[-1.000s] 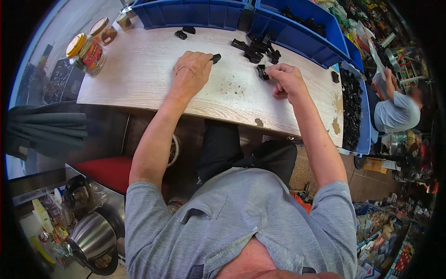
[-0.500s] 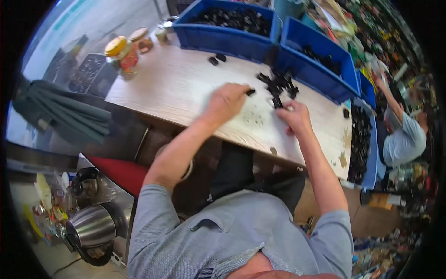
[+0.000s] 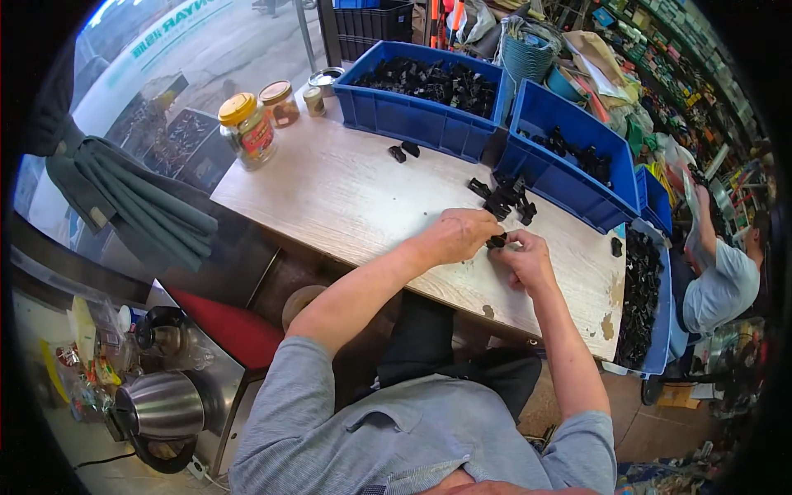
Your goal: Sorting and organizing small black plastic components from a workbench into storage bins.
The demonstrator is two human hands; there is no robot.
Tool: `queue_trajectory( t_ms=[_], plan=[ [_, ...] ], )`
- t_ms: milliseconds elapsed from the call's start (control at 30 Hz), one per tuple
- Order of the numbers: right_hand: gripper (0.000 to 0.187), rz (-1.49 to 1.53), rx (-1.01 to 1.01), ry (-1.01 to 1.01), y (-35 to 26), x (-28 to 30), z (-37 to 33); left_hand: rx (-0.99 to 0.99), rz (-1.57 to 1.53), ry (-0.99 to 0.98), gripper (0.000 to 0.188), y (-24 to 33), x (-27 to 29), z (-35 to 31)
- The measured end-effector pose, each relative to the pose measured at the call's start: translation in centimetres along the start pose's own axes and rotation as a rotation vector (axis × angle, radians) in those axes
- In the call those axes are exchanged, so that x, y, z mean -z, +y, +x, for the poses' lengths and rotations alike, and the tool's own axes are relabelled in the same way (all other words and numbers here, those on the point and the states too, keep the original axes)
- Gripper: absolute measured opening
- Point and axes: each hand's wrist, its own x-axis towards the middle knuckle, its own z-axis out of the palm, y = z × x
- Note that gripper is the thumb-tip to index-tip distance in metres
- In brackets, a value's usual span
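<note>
My left hand (image 3: 460, 234) and my right hand (image 3: 528, 259) meet over the front half of the pale wooden table (image 3: 346, 190). Their fingers are closed on a small black plastic part (image 3: 497, 241), mostly hidden by the fingertips; whether it is one piece or two I cannot tell. Just beyond the hands lies a loose pile of black plastic parts (image 3: 505, 200). A pair of similar black pieces (image 3: 403, 153) rests farther left, and a single black piece (image 3: 616, 247) sits near the right edge.
Blue bins of black parts stand along the back (image 3: 412, 124), back right (image 3: 569, 186) and right side (image 3: 660, 330). Jars (image 3: 247, 136) occupy the far left corner. A steel kettle (image 3: 169, 404) is at lower left. Another person (image 3: 718, 280) works at right.
My left hand has moved right with its small black part to meet my right hand. My right hand has drawn a black part from the pile. The view has shifted slightly.
</note>
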Motion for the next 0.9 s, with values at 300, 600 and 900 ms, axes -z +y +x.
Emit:
queue_trajectory(
  t_ms=[300,600,900],
  plan=[
    [0.018,0.049,0.008,-0.025,-1.0,-0.1,-0.4,-0.030,-0.055,0.024,0.021,-1.5,-0.5,-0.9],
    [0.018,0.070,-0.008,-0.065,0.3,0.3,0.2,-0.030,-0.104,-0.051,0.028,-1.1,0.3,-0.5],
    [0.022,0.057,0.037,-0.087,0.2,0.2,0.1,-0.052,-0.093,-0.063,0.030,-1.6,-0.1,-1.0]
  ],
)
